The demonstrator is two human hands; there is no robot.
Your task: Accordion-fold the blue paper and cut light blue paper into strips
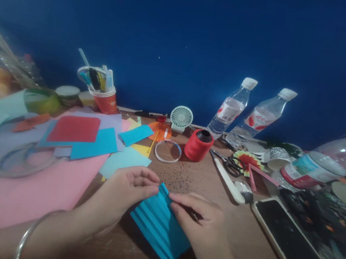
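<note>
A sheet of blue paper (157, 227) with several parallel accordion folds is held just above the table, tilted toward me. My left hand (129, 188) pinches its upper left corner between thumb and fingers. On the other side, my right hand (198, 216) grips the upper right edge with thumb and forefinger, close to the narrow folded strip at the top. Small dark specks (180, 179) lie scattered on the table just beyond the paper. A red thread spool (199, 146) stands behind them, beside a clear ring-shaped band (168, 151).
Coloured paper sheets (50, 197) cover the left side. A paper cup of pens (104, 99), a small fan (181, 117) and two water bottles (228, 112) stand along the blue wall. Scissors (231, 165), a white-handled knife (227, 182) and a phone (292, 245) lie at right.
</note>
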